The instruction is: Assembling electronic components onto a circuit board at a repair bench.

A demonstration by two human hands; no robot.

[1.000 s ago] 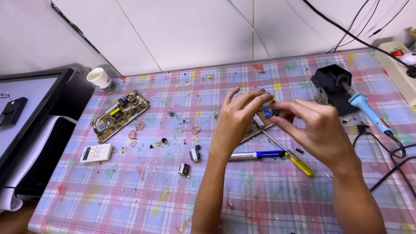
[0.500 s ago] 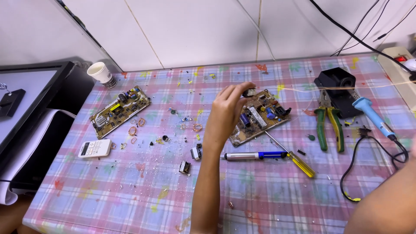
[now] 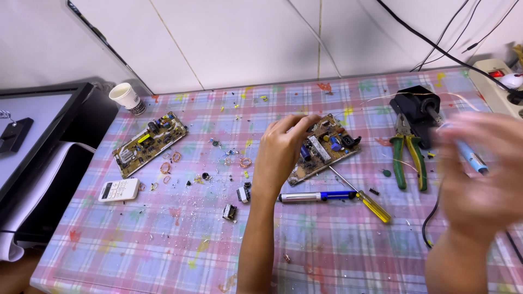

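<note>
Two circuit boards lie on a checked tablecloth by white walls.

Bright, even light falls from overhead with only soft shadows, my right hand smears into motion blur while my left hand and the circuit board stay sharp, and the wall lines bow near the edges.

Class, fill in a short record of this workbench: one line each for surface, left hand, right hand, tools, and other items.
Surface: checked tablecloth
Left hand: fingers on the edge of the circuit board
Right hand: blurred, raised near the soldering iron; grip cannot be told
Tools: green pliers, screwdriver, blue pump
Other items: second board, paper cup, white remote, power strip
</note>
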